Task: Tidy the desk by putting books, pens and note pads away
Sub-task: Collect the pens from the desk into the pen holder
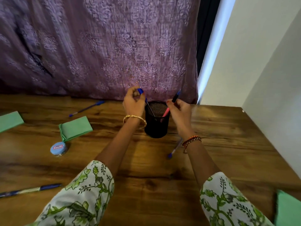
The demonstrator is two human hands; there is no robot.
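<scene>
Fingers pinch blue pen over mesh holder; loose pen beside.

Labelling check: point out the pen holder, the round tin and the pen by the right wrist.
pen holder (156, 126): head view, black mesh front wall.
round tin (58, 147): head view, blue lid.
pen by the right wrist (175, 148): head view, mid-barrel.

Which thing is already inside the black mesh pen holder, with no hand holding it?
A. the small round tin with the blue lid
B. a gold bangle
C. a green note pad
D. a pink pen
D: a pink pen leans inside the black mesh pen holder, untouched, while the left hand and the right hand each hold another pen above it.
</scene>
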